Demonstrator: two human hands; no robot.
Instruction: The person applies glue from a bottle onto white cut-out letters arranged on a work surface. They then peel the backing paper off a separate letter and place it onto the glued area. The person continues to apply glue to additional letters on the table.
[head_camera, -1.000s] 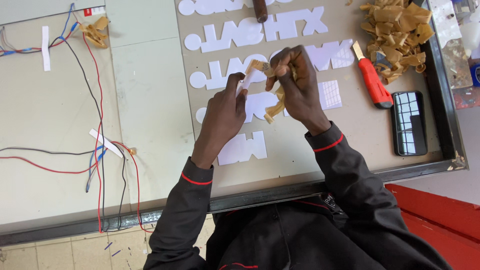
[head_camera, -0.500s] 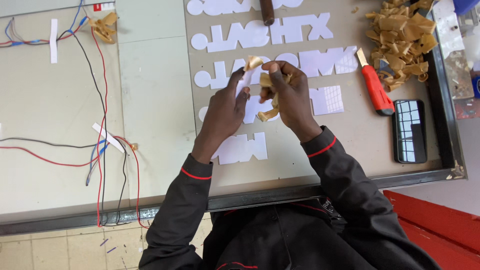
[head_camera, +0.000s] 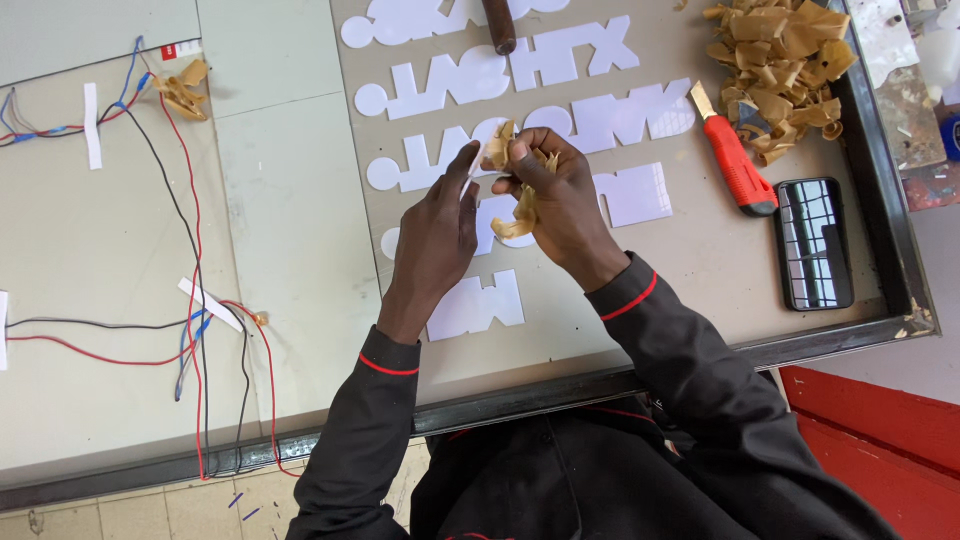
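Observation:
My left hand (head_camera: 437, 232) pinches a small white cut-out piece (head_camera: 471, 160) by its edge, above the board. My right hand (head_camera: 560, 200) grips a curled strip of tan backing paper (head_camera: 516, 212) that peels off that piece and hangs down below the fingers. Both hands hover over rows of white plastic letter shapes (head_camera: 560, 62) lying flat on the grey-brown work board (head_camera: 700, 270). One white letter group (head_camera: 478, 304) lies just below my left wrist.
A red utility knife (head_camera: 736, 162) and a dark phone (head_camera: 812, 243) lie right of my hands. A heap of peeled tan paper scraps (head_camera: 778, 60) sits top right. Red, black and blue wires (head_camera: 190, 300) run taped across the pale panel at left. A dark handle (head_camera: 498, 24) lies at top.
My hands have stayed over the same spot; the right hand has drawn the tan paper strip a little further off the white piece, and the view has shifted slightly.

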